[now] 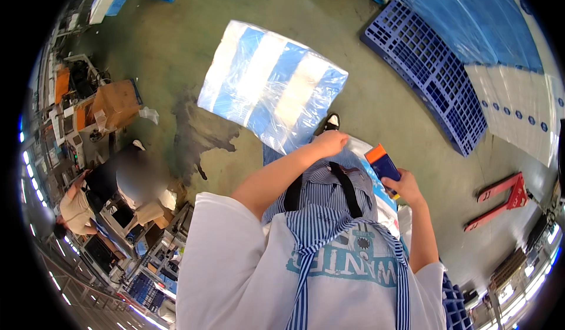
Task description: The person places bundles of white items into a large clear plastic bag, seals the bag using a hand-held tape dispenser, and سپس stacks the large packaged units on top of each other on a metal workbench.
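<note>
In front of my body, my left hand (334,143) is closed at the upper edge of a white and light-blue plastic-covered pack (384,205). What its fingers grip, if anything, is hidden. My right hand (404,187) holds a small dark-blue box with orange ends (382,163) by its lower side, thumb on its face, just over that pack. Ahead of my left forearm is a large block (273,80) with blue and white stripes, wrapped in shiny clear film. A striped apron (329,236) covers my front.
A blue slatted plastic pallet (425,71) lies at the far right beside film-wrapped blue and white stacks (512,89). Red pallet-jack forks (497,199) rest on the floor at right. Left are people (79,209) at cluttered benches, a cardboard box (115,103) and a dark floor stain (203,133).
</note>
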Demonstrator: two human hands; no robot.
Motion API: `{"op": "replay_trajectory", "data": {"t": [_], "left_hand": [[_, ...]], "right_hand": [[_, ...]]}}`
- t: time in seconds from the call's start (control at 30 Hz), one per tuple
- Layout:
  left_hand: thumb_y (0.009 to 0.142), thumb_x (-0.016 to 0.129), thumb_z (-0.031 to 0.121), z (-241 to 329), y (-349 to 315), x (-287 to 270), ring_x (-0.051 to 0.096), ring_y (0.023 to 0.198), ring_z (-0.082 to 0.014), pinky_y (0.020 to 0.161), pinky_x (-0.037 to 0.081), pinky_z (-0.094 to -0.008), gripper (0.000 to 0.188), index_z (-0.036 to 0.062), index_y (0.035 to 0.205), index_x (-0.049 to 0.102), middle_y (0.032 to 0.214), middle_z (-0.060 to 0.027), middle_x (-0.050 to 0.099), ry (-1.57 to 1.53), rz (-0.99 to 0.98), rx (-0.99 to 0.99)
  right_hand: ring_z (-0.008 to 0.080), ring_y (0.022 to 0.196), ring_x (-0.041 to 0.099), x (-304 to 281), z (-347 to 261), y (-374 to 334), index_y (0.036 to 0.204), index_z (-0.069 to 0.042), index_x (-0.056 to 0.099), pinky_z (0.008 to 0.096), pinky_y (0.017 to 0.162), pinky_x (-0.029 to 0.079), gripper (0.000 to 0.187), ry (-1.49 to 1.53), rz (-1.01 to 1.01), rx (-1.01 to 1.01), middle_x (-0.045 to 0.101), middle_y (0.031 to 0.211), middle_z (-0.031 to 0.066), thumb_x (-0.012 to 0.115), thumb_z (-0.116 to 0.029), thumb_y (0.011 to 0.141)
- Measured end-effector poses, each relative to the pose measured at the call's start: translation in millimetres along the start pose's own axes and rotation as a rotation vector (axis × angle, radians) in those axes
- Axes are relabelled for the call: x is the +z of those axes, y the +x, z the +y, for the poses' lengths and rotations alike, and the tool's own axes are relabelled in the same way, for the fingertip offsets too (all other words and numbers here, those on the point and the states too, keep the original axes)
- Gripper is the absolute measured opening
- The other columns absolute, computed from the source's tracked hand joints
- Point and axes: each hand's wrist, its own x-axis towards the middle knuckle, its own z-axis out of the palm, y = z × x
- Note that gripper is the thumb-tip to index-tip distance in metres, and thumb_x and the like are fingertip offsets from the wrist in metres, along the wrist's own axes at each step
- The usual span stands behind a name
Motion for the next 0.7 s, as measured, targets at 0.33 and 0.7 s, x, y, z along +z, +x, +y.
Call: {"op": "replay_trajectory", "data": {"t": [0.33,0.7], "left_hand": [[0.088,0.059,0.023,28.2,-118.1,-71.0,0.059,0.098,-0.0158,0.085,0.047,-0.0302,0.030,0.0006,0.109,0.061,0.105,-0.0069,0.063,-1.323,0.050,0.096],[0.089,0.060,0.025,-27.2,-228.0,-34.4,0.061,0.086,-0.0150,0.080,0.049,-0.0293,0.036,-0.0043,0.109,0.061,0.097,-0.0093,0.065,-1.771,0.486,0.383]], "right_hand": [[0.0314,0.067,0.057,-32.8,-210.0,-30.4,0.087,-0.001,0.060,0.0361,0.064,0.045,0.049,-0.471,-0.506,-0.582,0.059,0.071,0.0149,0.075,-0.040,0.062],[0.0374,0.074,0.056,60.6,-338.7,-16.4,0.089,-0.002,0.060,0.0390,0.066,0.045,0.046,-0.915,-0.851,-0.915,0.059,0.078,0.0177,0.079,-0.032,0.059]]}}
